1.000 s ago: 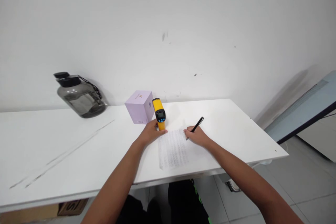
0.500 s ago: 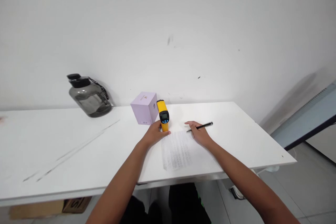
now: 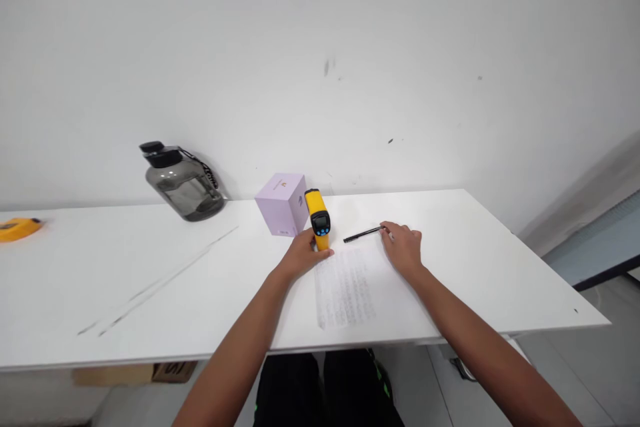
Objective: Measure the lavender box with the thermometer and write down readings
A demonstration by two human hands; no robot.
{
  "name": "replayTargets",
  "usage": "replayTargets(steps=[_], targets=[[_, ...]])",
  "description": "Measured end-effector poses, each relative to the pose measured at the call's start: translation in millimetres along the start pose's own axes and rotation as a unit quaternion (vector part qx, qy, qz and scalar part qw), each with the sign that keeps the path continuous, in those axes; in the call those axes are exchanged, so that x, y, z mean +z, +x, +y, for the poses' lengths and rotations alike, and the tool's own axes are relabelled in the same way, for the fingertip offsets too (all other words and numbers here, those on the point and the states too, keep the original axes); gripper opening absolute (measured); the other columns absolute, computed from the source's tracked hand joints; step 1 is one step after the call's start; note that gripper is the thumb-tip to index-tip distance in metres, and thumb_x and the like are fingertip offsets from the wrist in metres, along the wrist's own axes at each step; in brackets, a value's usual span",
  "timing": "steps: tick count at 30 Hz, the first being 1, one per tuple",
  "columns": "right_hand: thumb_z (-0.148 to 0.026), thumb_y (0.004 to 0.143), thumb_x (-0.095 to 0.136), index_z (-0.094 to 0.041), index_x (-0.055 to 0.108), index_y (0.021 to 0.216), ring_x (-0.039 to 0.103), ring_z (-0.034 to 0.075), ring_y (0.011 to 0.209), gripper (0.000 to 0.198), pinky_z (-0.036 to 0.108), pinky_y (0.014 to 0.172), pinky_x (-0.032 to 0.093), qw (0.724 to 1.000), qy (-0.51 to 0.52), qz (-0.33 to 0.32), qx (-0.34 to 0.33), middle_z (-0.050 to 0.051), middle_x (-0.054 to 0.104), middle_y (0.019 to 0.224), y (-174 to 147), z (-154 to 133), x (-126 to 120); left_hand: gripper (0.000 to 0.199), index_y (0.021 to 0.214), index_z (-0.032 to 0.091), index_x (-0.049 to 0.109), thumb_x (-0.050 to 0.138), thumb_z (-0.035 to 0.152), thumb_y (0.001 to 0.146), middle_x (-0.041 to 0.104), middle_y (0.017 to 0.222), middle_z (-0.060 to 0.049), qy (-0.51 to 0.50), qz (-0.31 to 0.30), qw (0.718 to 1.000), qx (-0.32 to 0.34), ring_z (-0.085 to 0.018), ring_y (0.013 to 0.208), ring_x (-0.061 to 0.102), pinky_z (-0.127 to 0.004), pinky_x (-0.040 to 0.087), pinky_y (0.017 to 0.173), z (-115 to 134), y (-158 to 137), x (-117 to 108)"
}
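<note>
My left hand point(image 3: 301, 256) is wrapped round the handle of a yellow and black infrared thermometer point(image 3: 317, 203), held upright with its small screen and blue buttons facing me. Just behind it stands a lilac cube box point(image 3: 278, 208). My right hand point(image 3: 404, 248) pinches one end of a black pen point(image 3: 361, 235), which points left at or just above the tabletop. Below the pen, between my forearms, lies a sheet of paper point(image 3: 345, 293) covered in lines of writing too blurred to read.
A large grey, see-through water jug point(image 3: 185, 190) with a black cap stands by the wall. A yellow tool point(image 3: 20, 229), partly cut off, lies at the far left of the white table point(image 3: 165, 267). Beneath the table is a cardboard box point(image 3: 115, 374).
My right hand has turned the pen from a writing grip to a hold by its end, with the pen now pointing left. The view has shifted left, bringing in the yellow tool.
</note>
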State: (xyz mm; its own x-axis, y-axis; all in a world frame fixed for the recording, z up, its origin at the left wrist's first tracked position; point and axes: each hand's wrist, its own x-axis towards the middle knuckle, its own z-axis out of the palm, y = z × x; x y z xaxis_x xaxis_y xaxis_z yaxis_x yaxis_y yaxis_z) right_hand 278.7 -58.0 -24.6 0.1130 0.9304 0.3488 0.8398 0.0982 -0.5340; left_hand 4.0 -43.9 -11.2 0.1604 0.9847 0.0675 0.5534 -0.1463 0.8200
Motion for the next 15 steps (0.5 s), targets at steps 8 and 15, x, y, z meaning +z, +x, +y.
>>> replayTargets(steps=[8, 15], targets=[[-0.029, 0.097, 0.051, -0.018, 0.065, 0.130, 0.056, 0.034, 0.120, 0.038, 0.052, 0.102, 0.037, 0.999, -0.036, -0.026, -0.027, 0.017, 0.062, 0.129, -3.4, 0.0, -4.8, 0.052, 0.106, 0.018, 0.067, 0.080, 0.047, 0.065, 0.069, 0.098, -0.008, -0.002, 0.006, 1.000, 0.030, -0.025, 0.089, 0.063, -0.037, 0.049, 0.076, -6.7, 3.5, 4.6], [-0.049, 0.066, 0.085, -0.027, 0.025, 0.159, 0.032, 0.036, 0.149, 0.114, 0.054, 0.118, 0.033, 0.948, 0.241, -0.204, -0.045, 0.015, 0.033, 0.162, 3.2, -64.1, 8.3, 0.035, 0.091, 0.020, 0.063, 0.075, 0.045, 0.070, 0.068, 0.089, -0.006, 0.102, 0.012, 0.992, 0.076, -0.025, 0.082, 0.062, -0.035, 0.046, 0.070, 5.4, 0.0, 4.5]])
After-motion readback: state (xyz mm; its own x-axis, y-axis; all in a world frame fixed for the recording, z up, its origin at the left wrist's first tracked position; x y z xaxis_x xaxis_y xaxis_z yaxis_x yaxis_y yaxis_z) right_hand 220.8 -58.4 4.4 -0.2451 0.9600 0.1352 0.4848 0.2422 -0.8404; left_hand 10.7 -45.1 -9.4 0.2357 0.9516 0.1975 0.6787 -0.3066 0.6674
